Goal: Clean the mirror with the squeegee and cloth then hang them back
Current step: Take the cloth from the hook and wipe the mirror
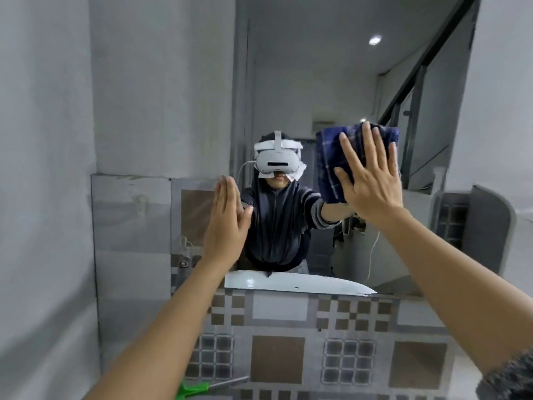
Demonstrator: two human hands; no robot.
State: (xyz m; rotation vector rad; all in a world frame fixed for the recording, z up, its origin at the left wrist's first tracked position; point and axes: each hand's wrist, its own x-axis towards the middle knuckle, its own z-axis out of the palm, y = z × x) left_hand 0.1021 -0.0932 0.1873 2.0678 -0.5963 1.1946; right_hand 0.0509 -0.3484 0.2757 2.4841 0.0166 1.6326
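Dim, flat, greyish indoor light with soft, weak shadows. One round ceiling lamp [375,40] glows as a bright spot reflected in the mirror [317,82], with slight glare on the white basin rim [288,282]. The wide-angle lens bends the grey walls [43,140] and tile lines near the edges. The whole picture is slightly soft, and blur is strongest at the left side and corners.

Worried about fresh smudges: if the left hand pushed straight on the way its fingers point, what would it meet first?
Most likely the mirror itself. The left hand is open, fingers aimed up and forward, fingertips seemingly at the glass already, though depth is hard to judge. The cloth sits off to its right, under the right hand.
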